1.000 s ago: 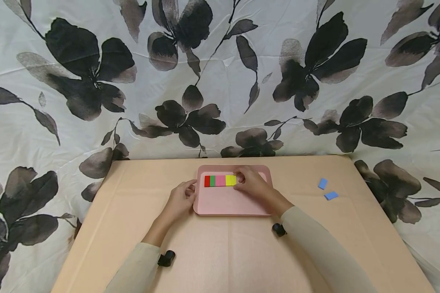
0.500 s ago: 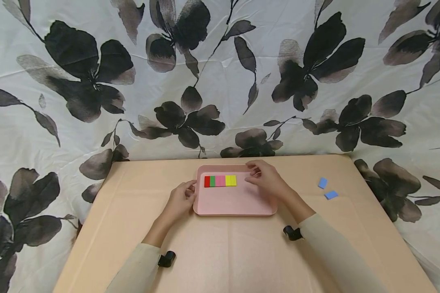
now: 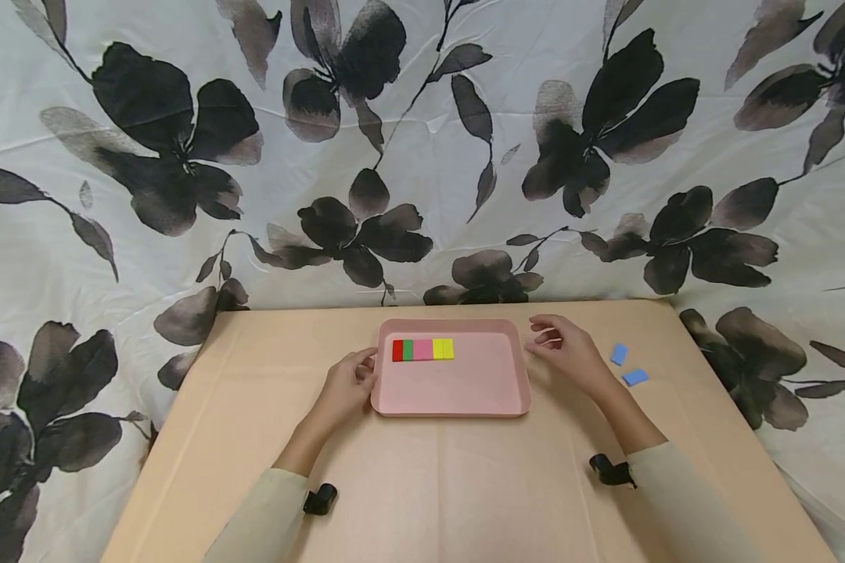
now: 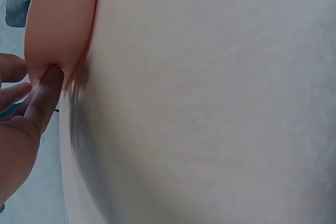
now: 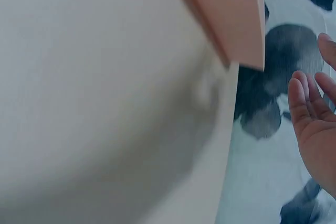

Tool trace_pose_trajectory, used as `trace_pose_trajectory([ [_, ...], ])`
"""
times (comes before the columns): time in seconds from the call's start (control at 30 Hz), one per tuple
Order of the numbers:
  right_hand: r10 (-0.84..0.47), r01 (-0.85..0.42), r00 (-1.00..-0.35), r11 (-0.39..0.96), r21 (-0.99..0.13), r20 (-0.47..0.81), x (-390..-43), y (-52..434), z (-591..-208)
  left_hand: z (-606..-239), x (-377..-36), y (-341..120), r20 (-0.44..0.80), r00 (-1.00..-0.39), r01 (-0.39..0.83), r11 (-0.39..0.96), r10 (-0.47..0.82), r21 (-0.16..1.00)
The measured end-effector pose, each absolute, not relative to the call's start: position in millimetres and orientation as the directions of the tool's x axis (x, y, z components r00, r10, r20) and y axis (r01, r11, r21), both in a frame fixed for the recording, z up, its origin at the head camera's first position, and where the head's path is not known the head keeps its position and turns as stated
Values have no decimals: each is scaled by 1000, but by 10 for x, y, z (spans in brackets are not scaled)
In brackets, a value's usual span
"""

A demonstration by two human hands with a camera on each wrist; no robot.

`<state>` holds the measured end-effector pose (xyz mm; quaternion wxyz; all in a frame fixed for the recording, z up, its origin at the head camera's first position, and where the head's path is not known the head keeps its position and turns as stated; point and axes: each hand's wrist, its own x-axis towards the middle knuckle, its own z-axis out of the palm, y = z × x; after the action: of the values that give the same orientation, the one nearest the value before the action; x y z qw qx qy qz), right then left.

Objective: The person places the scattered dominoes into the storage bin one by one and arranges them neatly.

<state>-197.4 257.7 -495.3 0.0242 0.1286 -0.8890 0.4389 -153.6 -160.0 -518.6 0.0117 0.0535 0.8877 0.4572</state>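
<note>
Pink tray (image 3: 458,391) near the middle of the tan table (image 3: 422,485), back rim close to the table's far edge, bare tabletop wide on both sides and in front. Row of coloured blocks (image 3: 423,349), red, green, pink and yellow, along the tray's back left part, most of the tray floor bare to the right and front. Two blue blocks (image 3: 627,366) on the table right of the tray, well apart from it, near the right edge.

Wrist views blurred and very close: only the tray's rim (image 4: 58,30) and a fingertip against it in one, a tray corner (image 5: 231,19) and part of a palm in the other.

Left hand (image 3: 350,383) at the tray's left rim, fingers curled against it, forearm angled in from the near left. Right hand (image 3: 566,350) just right of the tray, clear of it, fingers loosely spread and relaxed, gripping nothing, between tray and blue blocks. Hands apart, tray between them.
</note>
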Motion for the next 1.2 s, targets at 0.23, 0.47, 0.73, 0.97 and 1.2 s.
trace_pose_trajectory([
  [0.23, -135, -226, -974, 602, -766, 181, -1888, 2981, -5020, -5190, -1535, -1605, 42, -994, 90, 564, 98, 821],
  [0.47, -65, -206, -974, 646, -735, 216, -1826, 3318, -5133, -5218, -1538, -1616, 34, -995, 78, 558, 89, 826],
  [0.73, 1, -108, -989, 679, -726, 148, -1657, 3647, -5161, -5233, -1544, -1605, 25, -996, 68, 536, 87, 842],
  [0.97, 48, -30, -995, 708, -705, 91, -1543, 3887, -5196, -5223, -1533, -1595, 24, -997, 59, 531, 72, 845],
  [1.2, 85, 2, -992, 743, -669, 91, -1522, 4016, -5239, -5218, -1533, -1594, 23, -998, 55, 531, 66, 846],
])
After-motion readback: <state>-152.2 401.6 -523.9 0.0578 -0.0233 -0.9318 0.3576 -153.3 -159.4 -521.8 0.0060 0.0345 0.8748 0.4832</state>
